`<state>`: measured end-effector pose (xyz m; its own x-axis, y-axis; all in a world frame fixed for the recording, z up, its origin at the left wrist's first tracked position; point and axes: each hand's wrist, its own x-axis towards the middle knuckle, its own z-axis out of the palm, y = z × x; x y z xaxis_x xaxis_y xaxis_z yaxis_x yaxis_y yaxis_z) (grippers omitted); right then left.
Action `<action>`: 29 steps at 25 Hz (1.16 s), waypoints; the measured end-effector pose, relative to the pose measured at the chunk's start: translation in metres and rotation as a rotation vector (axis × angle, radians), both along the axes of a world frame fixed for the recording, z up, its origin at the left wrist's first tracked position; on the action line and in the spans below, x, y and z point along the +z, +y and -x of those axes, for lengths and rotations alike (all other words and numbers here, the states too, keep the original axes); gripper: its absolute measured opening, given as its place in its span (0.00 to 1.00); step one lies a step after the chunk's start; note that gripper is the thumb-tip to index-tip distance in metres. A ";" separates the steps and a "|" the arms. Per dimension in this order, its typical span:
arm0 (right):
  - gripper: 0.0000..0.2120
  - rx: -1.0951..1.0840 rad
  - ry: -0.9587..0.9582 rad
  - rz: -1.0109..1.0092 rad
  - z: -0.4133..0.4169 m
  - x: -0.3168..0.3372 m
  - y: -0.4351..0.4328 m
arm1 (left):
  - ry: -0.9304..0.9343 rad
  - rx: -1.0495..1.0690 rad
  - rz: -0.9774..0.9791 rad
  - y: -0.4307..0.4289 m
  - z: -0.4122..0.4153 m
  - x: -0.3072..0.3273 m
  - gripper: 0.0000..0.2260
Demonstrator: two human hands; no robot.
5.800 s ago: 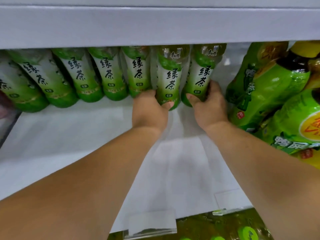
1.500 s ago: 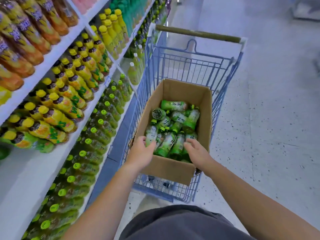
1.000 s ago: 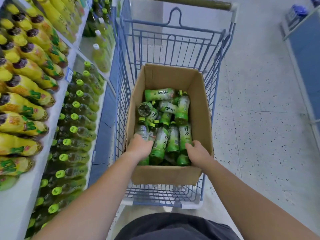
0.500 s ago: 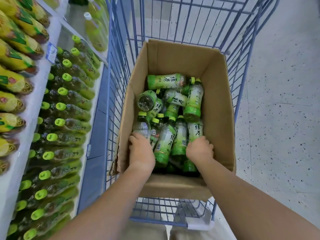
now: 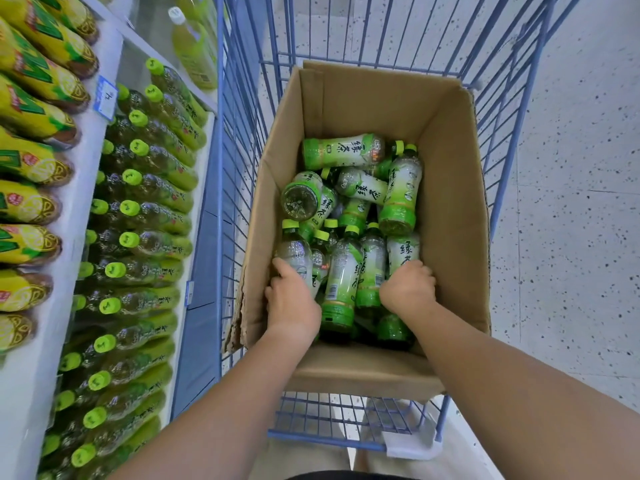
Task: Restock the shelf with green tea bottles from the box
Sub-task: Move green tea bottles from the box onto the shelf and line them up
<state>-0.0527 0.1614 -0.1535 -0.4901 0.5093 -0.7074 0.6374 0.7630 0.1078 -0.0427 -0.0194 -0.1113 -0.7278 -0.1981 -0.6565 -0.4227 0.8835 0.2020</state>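
Note:
An open cardboard box (image 5: 453,188) sits in a blue wire cart and holds several green tea bottles lying jumbled. My left hand (image 5: 289,297) is inside the box at its near left, fingers curled round a clear bottle with a green cap (image 5: 294,252). At the near right my right hand (image 5: 408,289) grips a green-labelled bottle (image 5: 403,252); its fingers are hidden behind the knuckles. More bottles (image 5: 343,275) lie between the two hands.
The blue cart (image 5: 239,161) stands beside white shelves (image 5: 85,202) on the left, stocked with green-capped tea bottles (image 5: 138,209) below and yellow-labelled bottles (image 5: 31,116) above. Speckled floor (image 5: 571,202) lies to the right.
I turned from the shelf to the cart; both hands went down into the box and closed on bottles at its near end.

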 end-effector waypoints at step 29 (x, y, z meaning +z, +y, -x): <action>0.19 -0.688 0.385 0.740 -0.057 0.097 0.014 | -0.167 0.261 -0.630 -0.017 0.009 0.064 0.30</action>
<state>0.0038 0.1755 -0.0560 -0.5171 0.2703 -0.8121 0.8466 0.0215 -0.5319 -0.0521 -0.0363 -0.0469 -0.5878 0.1016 -0.8026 -0.6752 0.4849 0.5558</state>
